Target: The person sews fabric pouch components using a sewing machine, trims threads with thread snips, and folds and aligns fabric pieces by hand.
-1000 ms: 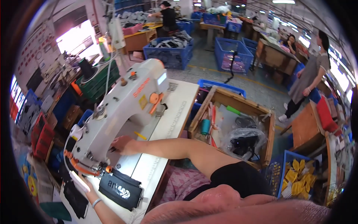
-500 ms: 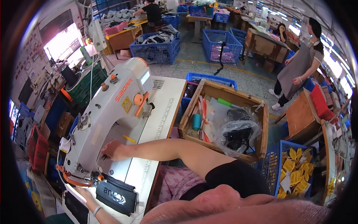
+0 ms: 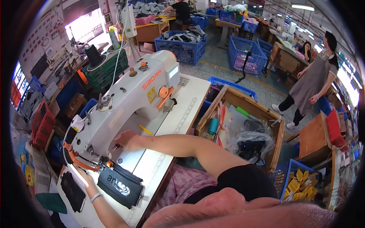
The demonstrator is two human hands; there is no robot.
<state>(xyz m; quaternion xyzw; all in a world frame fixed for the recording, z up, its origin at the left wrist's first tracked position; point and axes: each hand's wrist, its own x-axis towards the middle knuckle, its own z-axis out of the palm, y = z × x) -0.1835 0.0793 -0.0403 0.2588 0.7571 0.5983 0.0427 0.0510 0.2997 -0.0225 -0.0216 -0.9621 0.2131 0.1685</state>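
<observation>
Right hand [image 3: 124, 140] reaching under the arm of the white sewing machine [image 3: 125, 100], fingers curled loosely against the machine body near the needle; grip on anything cannot be told. Left hand [image 3: 84, 178] lying flat and open at the near edge of the black fabric piece [image 3: 121, 185], touching it. Fabric piece resting on the white sewing table [image 3: 182, 110], just beside the presser foot. Wooden crate [image 3: 275, 146] of supplies standing beside the table.
</observation>
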